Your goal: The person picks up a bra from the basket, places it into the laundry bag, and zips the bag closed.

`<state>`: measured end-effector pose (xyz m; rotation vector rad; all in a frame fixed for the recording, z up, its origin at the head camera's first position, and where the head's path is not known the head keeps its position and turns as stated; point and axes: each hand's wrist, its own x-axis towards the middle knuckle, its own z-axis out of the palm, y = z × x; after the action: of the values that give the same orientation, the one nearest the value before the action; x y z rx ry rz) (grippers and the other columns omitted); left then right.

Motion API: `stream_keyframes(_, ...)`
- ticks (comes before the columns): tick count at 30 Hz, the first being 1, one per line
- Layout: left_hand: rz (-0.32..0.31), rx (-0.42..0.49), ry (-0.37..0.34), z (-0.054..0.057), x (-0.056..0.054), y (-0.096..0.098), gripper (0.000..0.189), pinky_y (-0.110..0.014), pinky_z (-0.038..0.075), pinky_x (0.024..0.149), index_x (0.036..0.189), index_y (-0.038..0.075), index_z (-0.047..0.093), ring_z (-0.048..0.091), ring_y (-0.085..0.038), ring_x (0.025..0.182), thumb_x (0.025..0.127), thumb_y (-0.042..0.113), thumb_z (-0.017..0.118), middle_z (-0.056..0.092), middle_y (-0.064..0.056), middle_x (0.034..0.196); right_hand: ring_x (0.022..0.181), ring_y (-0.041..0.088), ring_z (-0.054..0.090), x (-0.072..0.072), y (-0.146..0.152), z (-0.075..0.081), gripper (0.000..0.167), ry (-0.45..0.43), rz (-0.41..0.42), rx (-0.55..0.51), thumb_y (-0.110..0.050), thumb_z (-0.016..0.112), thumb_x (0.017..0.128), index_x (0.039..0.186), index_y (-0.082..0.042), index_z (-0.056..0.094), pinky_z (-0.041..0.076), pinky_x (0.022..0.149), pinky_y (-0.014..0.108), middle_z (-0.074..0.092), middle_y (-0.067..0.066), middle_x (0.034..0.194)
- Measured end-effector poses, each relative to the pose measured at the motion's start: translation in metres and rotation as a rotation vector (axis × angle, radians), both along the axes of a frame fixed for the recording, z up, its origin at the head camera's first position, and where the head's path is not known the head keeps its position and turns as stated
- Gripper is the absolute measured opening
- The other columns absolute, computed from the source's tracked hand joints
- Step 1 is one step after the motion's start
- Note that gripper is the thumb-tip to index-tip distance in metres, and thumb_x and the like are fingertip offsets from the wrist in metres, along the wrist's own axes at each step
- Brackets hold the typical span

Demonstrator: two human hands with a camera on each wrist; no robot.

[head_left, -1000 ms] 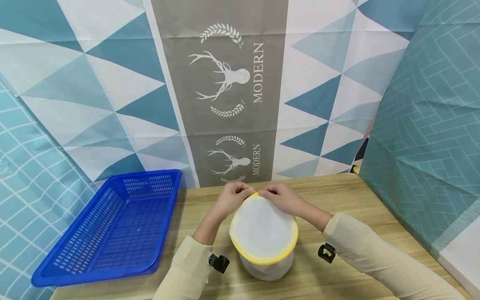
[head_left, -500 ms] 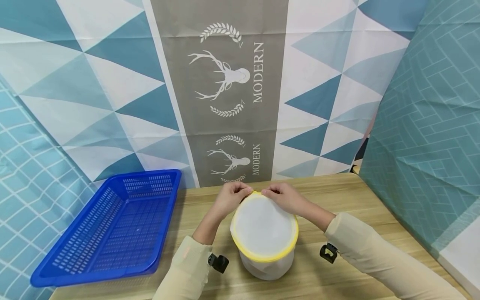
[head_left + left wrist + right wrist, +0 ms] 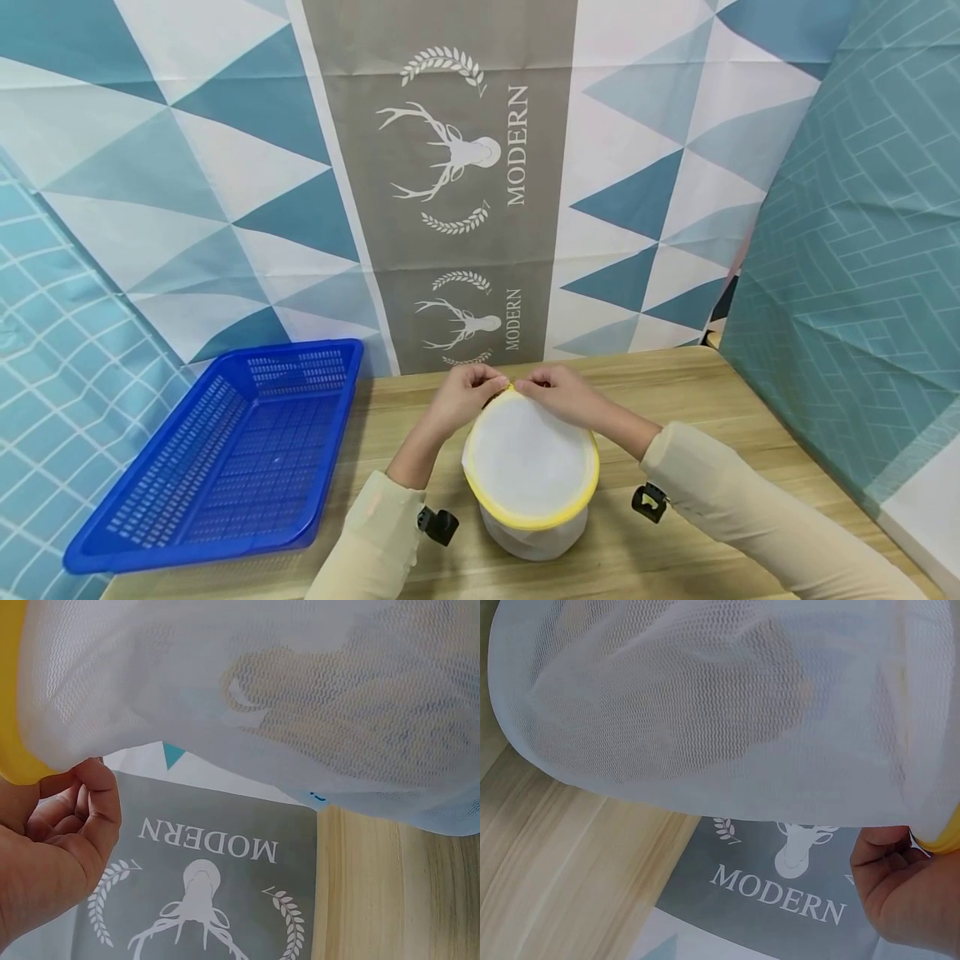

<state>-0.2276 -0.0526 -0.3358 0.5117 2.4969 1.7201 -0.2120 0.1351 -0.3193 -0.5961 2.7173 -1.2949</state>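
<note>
A round white mesh laundry bag (image 3: pixel 531 454) with a yellow zip edge (image 3: pixel 517 524) around its top stands on the table in the head view. At its far edge my left hand (image 3: pixel 459 402) pinches the yellow trim between thumb and curled fingers. Close beside it, my right hand (image 3: pixel 576 402) pinches the same edge, the thumbs nearly meeting. Both wrist views show the bag's mesh wall (image 3: pixel 187 690) large, with brownish shapes behind the mesh that I cannot identify. The zip slider is hidden by the fingers or too small to make out.
To the left lies a blue plastic basket (image 3: pixel 330 467) with slotted walls. The wooden table (image 3: pixel 675 533) ends at a patterned cloth backdrop (image 3: pixel 480 208), with a teal sheet (image 3: pixel 847 292) along the right. Black wrist cameras hang beside both sleeves.
My right hand has shifted slightly right and then back left along the far edge, and the bag's top wobbles a little. My left hand stays almost still.
</note>
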Motion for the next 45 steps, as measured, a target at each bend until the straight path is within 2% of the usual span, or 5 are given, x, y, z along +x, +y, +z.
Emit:
stream_keyframes(5, 0.001, 0.001, -0.006, 0.0, 0.001, 0.0, 0.018, -0.023, 0.046, 0.057, 0.091, -0.001, 0.068, 0.054, -0.009, 0.062, 0.092, 0.015, 0.059, 0.063, -0.006, 0.075, 0.051, 0.011, 0.031, 0.0, 0.001, -0.001, 0.031, 0.019, 0.012, -0.007, -0.026, 0.052, 0.096, 0.073, -0.007, 0.061, 0.03, 0.047, 0.022, 0.035, -0.002, 0.057)
stream_keyframes(23, 0.006, 0.012, 0.008, -0.004, 0.0, -0.001, 0.018, -0.024, 0.046, 0.057, 0.09, 0.0, 0.068, 0.053, -0.01, 0.062, 0.093, 0.014, 0.058, 0.061, -0.004, 0.073, 0.049, 0.009, 0.036, 0.0, 0.005, -0.002, 0.028, 0.011, -0.013, -0.019, -0.021, 0.051, 0.097, 0.078, -0.005, 0.064, 0.036, 0.047, 0.022, 0.041, -0.001, 0.058)
stream_keyframes(34, 0.045, 0.008, 0.005, -0.001, -0.004, -0.001, 0.019, -0.022, 0.048, 0.057, 0.091, 0.0, 0.069, 0.056, -0.009, 0.063, 0.092, 0.016, 0.059, 0.066, -0.007, 0.078, 0.063, 0.012, 0.049, 0.001, 0.01, -0.004, 0.028, 0.021, -0.035, -0.02, -0.03, 0.052, 0.096, 0.092, -0.006, 0.067, 0.044, 0.055, 0.025, 0.055, 0.003, 0.073)
stream_keyframes(38, 0.054, 0.016, -0.005, -0.001, -0.005, -0.003, 0.019, -0.022, 0.048, 0.057, 0.091, 0.0, 0.069, 0.057, -0.009, 0.061, 0.092, 0.016, 0.06, 0.067, -0.009, 0.078, 0.068, 0.014, 0.05, 0.003, 0.013, -0.005, 0.028, 0.024, -0.06, -0.014, -0.034, 0.058, 0.092, 0.098, -0.008, 0.066, 0.046, 0.057, 0.026, 0.058, 0.004, 0.078)
stream_keyframes(45, 0.071, 0.001, -0.004, 0.001, -0.006, -0.003, 0.018, -0.023, 0.048, 0.057, 0.09, 0.0, 0.069, 0.056, -0.009, 0.061, 0.091, 0.015, 0.06, 0.067, -0.008, 0.077, 0.064, 0.014, 0.048, 0.004, 0.012, -0.005, 0.025, 0.035, -0.133, 0.002, -0.034, 0.063, 0.089, 0.091, -0.009, 0.064, 0.043, 0.055, 0.025, 0.055, 0.003, 0.073)
